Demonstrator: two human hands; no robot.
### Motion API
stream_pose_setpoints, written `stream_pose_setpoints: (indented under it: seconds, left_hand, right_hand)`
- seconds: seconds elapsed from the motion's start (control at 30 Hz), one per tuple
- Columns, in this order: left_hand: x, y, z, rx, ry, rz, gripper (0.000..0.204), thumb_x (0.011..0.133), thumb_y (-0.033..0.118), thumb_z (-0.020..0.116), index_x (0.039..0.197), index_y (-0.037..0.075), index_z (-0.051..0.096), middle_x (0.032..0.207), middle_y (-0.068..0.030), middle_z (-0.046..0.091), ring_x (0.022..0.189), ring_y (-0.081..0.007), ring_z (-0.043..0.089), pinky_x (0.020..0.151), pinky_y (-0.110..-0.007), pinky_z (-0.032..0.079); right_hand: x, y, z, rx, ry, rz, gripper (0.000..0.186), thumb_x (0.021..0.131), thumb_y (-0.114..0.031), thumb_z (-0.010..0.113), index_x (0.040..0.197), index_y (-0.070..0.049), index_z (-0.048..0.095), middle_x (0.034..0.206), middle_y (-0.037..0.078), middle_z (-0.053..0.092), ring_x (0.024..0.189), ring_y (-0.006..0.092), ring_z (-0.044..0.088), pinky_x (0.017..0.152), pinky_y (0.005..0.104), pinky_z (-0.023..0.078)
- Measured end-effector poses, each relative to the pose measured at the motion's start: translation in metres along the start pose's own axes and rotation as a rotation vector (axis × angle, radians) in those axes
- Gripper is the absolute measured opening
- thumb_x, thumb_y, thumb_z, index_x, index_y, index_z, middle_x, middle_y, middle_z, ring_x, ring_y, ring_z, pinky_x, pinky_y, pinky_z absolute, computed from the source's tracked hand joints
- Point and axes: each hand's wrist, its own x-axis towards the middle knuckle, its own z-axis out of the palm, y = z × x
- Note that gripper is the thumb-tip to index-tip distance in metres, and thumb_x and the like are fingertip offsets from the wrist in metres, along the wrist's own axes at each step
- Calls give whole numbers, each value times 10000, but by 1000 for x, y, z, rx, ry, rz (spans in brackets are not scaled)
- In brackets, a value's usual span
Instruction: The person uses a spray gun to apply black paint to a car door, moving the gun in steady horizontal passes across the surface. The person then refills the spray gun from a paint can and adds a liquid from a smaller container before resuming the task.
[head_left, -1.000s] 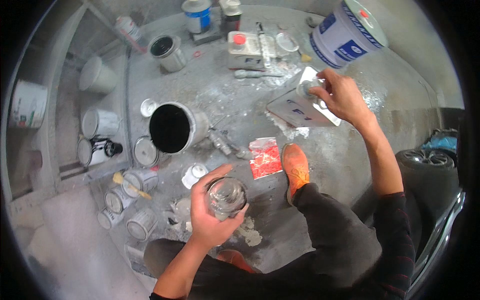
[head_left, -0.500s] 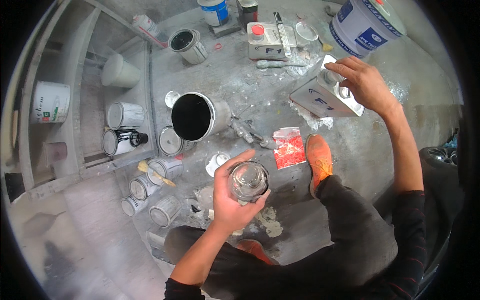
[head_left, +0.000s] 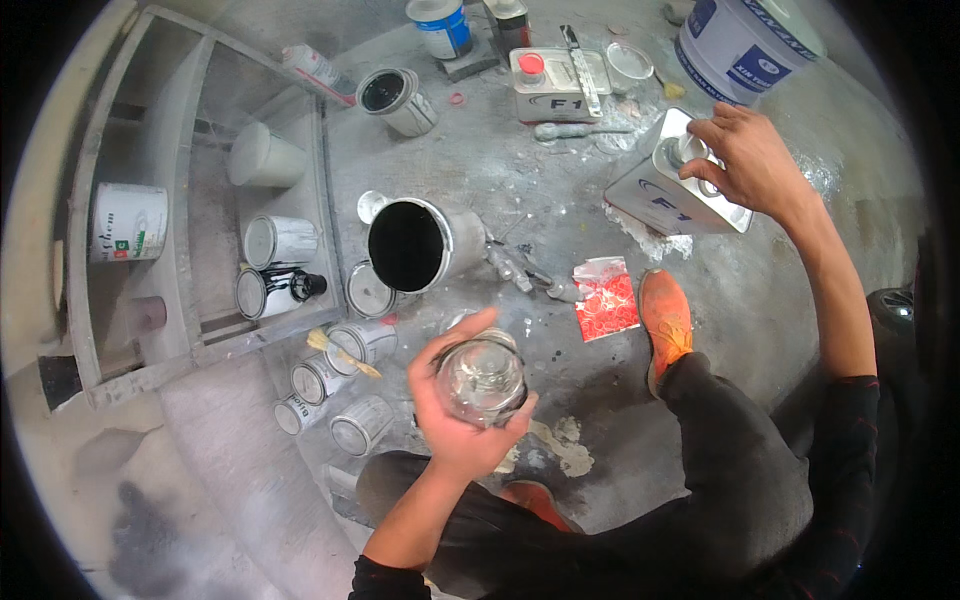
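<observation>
My left hand (head_left: 462, 440) is wrapped round a clear cup (head_left: 482, 380) with what looks like clear liquid in it, held above the floor between my knees. Out to the right, my right hand (head_left: 748, 165) reaches over the top of a white rectangular metal can (head_left: 655, 185). Its thumb and index finger close round the pale cap (head_left: 690, 150) at the spout; the other fingers are partly hidden. The can stands upright on a whitish crusted patch. A large round can (head_left: 408, 245), black inside, stands to the left of it, close to a grey-smeared tool (head_left: 520, 272) on the floor.
A wooden shelf frame (head_left: 185, 200) with several cans stands at left; closed paint cans (head_left: 362, 425) and a brush (head_left: 345, 352) sit before it. Behind are another metal can (head_left: 545, 100) with a stick on top and a big bucket (head_left: 745, 50). A red packet (head_left: 605, 300) lies by my orange shoe (head_left: 665, 315).
The whole view has shifted, so the scene sits farther right. My left hand and the cup have come slightly lower and nearer to me. My right hand stays at the can's top.
</observation>
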Motion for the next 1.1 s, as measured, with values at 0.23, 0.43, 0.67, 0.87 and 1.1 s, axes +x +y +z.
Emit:
stream_pose_setpoints:
  seconds: [0.23, 0.43, 0.67, 0.87, 1.1]
  left_hand:
    - [14, 39, -38, 587, 285, 59, 750, 853, 248, 872, 1420, 6, 444, 1314, -224, 636, 1190, -346, 637, 1029, -458, 514]
    - [25, 44, 1, 339, 306, 160, 457, 973, 122, 768, 1322, -63, 538, 1261, -226, 691, 1159, -348, 688, 1000, -457, 563]
    - [30, 31, -11, 254, 255, 188, 426, 982, 91, 745, 1311, -61, 521, 1302, -245, 669, 1166, -348, 684, 1027, -459, 563]
    - [31, 33, -17, 268, 278, 125, 440, 970, 59, 757, 1321, -57, 518, 1305, -229, 673, 1158, -335, 683, 1017, -448, 561]
    - [30, 30, -16, 232, 236, 169, 445, 969, 52, 757, 1329, -55, 517, 1304, -221, 679, 1157, -323, 685, 997, -436, 562]
  right_hand:
    - [13, 1, 19, 5, -270, 324, 761, 964, -678, 602, 620, -6, 703, 648, 186, 671, 677, 374, 692, 658, 489, 555]
    - [6, 1, 27, 66, 105, 329, 687, 954, -590, 603, 580, -20, 694, 565, 219, 624, 571, 440, 650, 569, 514, 508]
    - [-6, -18, 15, 47, 115, 355, 479, 905, -481, 723, 903, -2, 719, 736, 177, 696, 650, 394, 686, 623, 498, 542]
    - [-17, -2, 17, 61, 255, -34, 503, 870, -432, 790, 1087, -2, 643, 864, 161, 693, 851, 369, 703, 696, 484, 565]
    - [-13, -11, 15, 173, 14, 253, 396, 886, -339, 789, 989, 14, 643, 882, 182, 704, 871, 393, 705, 725, 501, 565]
